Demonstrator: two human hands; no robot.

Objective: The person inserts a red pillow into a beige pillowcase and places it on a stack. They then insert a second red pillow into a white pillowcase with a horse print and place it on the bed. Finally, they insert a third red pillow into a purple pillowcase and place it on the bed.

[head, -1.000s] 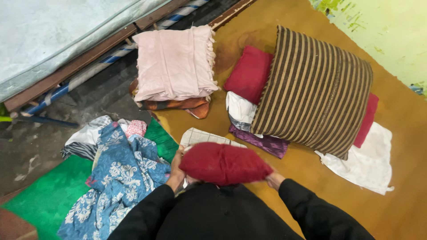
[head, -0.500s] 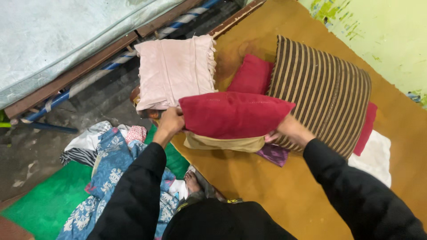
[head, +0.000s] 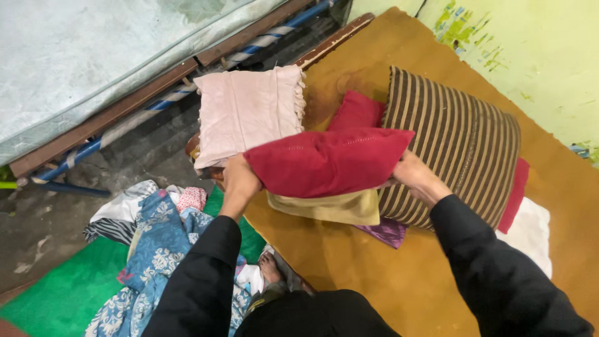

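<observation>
Both hands hold a folded red cloth [head: 327, 161] out over the brown mat [head: 374, 274], with a folded tan cloth [head: 331, 208] hanging under it. My left hand [head: 239, 180] grips the left end and my right hand [head: 417, 176] grips the right end. The bundle hovers between a pink fringed folded cloth [head: 246, 112] and a large brown striped cushion [head: 452, 140]. Another red folded cloth [head: 355, 111] lies behind it on the mat.
A pile of blue floral and striped clothes [head: 159, 243] lies on a green mat [head: 62, 290] at the left. A mattress on a bed frame [head: 100, 118] runs along the back. White cloth [head: 530, 228] and purple cloth [head: 387, 231] lie beneath the cushion. A green wall [head: 530, 56] stands at right.
The red cloth went from close to my lap up and forward over the mat, a tan cloth now under it. In the last half second it shifted little.
</observation>
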